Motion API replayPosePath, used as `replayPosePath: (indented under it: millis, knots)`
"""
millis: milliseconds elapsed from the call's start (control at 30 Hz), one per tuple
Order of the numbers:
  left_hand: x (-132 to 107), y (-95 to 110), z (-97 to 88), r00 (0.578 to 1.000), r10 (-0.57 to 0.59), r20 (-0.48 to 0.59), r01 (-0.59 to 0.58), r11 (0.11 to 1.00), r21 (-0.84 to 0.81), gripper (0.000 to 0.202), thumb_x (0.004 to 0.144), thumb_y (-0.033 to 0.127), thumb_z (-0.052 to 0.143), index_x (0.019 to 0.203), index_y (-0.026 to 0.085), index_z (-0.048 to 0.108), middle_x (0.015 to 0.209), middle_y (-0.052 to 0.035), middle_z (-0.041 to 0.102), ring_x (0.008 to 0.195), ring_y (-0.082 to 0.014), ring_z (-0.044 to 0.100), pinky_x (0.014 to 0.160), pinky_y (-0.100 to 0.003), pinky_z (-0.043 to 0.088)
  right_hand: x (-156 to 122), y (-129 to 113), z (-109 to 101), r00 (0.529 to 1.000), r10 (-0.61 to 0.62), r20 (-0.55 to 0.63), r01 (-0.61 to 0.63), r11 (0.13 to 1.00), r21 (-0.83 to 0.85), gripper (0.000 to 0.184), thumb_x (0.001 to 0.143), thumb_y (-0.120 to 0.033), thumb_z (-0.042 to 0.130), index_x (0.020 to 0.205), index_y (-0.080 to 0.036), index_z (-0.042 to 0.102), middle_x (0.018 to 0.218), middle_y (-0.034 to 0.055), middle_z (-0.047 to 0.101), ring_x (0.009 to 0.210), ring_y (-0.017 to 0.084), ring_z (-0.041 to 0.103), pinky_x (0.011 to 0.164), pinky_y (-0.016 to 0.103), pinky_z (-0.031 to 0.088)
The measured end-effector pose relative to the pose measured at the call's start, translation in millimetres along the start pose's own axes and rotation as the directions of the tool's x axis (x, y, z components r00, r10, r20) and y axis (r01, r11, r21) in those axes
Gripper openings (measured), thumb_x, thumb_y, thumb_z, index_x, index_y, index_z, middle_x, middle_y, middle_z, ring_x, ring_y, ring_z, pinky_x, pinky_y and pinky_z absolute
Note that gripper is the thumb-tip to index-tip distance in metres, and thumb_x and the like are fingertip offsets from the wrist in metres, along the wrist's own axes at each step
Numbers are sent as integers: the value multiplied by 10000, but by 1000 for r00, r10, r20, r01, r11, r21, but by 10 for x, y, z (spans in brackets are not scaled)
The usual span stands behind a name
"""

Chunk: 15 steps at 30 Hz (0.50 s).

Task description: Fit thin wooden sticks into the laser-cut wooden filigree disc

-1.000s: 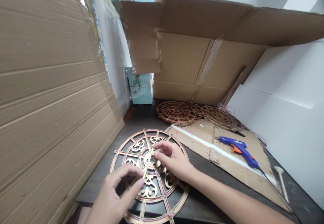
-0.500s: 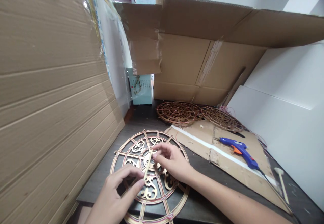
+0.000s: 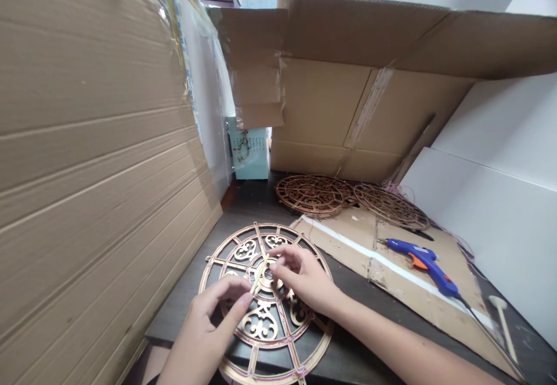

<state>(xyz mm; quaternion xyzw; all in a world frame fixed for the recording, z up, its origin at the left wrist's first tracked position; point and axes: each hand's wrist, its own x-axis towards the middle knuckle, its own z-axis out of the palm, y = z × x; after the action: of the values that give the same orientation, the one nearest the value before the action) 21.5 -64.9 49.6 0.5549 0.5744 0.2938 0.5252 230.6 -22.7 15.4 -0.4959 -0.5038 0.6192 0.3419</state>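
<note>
A round openwork wooden frame (image 3: 256, 346) lies on the dark table, with spokes, scrolled heart-shaped ornaments and red wire along its rings. Above its centre, a thin pale wooden stick (image 3: 260, 276) slants from lower left to upper right. My left hand (image 3: 211, 321) pinches the near end between thumb and index finger. The curled fingertips of my right hand (image 3: 307, 280) are at the far end, with the thumb and index finger bent around it. The right hand covers part of the frame's right side.
A blue hot glue gun (image 3: 429, 263) with an orange trigger rests on a flat cardboard sheet (image 3: 352, 251). Two darker round frames (image 3: 315, 193) lie behind. A pale mallet-like stick (image 3: 503, 324) is at right. Cardboard walls (image 3: 96, 158) and a light-blue box (image 3: 251, 153) border the table.
The whole view has shifted slightly, so things appear farther right. The left fingers have moved up closer to the right fingertips, and less of the stick shows between them.
</note>
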Motion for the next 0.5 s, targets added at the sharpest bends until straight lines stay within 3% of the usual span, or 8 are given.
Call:
replayPosePath:
  millis: [267,500]
  knots:
    - [-15,46,6,1000,14,24,-15,999,43,272,887,508,623,900,240,669,921,-14,680,888,-170,634,847,-254,498,-7,-1,4,1000,3,-1,-3,1000,8,306,871,-324,662,1126,-154,648,742,-1,659,622,132,593,583,246,468]
    - [-20,18,-14,999,24,35,-27,997,70,281,901,516,596,912,242,655,921,-9,665,908,-166,617,854,-246,474,0,-30,-4,1000,11,17,-11,1000,10,330,873,-313,654,1151,-138,636,720,-7,655,592,121,574,580,248,454]
